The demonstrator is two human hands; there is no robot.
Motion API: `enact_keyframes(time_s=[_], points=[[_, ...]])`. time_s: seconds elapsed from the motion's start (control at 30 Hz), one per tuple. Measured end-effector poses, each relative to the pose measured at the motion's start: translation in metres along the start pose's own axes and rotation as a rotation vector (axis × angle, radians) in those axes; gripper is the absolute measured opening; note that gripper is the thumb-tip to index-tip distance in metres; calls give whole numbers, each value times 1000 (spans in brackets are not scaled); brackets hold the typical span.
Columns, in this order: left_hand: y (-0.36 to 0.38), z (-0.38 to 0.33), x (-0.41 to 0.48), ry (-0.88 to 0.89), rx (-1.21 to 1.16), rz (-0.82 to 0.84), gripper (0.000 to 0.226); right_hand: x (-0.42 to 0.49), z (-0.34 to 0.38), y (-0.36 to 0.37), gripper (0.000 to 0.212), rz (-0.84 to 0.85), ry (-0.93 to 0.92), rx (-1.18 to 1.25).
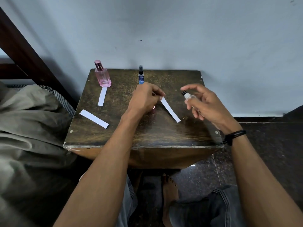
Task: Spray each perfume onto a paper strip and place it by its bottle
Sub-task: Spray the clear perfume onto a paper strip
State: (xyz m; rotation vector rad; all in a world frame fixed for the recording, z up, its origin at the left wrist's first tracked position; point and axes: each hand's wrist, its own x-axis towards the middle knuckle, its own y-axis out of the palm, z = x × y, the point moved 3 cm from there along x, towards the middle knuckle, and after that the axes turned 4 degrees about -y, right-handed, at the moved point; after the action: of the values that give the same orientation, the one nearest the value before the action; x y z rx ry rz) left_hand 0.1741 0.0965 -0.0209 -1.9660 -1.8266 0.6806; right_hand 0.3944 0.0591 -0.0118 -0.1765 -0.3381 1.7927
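My left hand [145, 99] pinches the top end of a white paper strip [170, 110] that hangs slanting above the small wooden table [147, 135]. My right hand [203, 102] grips a small clear spray bottle [188, 96] with a black nozzle aimed at the strip, index finger raised over the nozzle. A pink perfume bottle [102, 74] stands at the back left with a strip [102, 96] lying in front of it. A slim blue bottle [141, 75] stands at the back middle. Another strip [94, 118] lies at the table's left.
A small pinkish cap [152, 110] sits on the table, partly hidden under my left hand. A grey-green blanket [29, 122] lies against the table's left side. The wall [164, 30] is directly behind the table. Dark floor and my legs show below.
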Motion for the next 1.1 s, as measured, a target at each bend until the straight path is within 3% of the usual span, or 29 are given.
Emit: enact_keyframes(time_s=[0.27, 0.57, 1.1], points=[[0, -3, 1, 75, -51, -57, 15, 4, -4, 3, 36, -67, -1, 291], [-2, -5, 1, 197, -26, -110, 14, 6, -11, -1, 25, -113, 21, 229], [-3, -13, -4, 336, 71, -159, 14, 6, -8, 0, 26, -92, -8, 181]])
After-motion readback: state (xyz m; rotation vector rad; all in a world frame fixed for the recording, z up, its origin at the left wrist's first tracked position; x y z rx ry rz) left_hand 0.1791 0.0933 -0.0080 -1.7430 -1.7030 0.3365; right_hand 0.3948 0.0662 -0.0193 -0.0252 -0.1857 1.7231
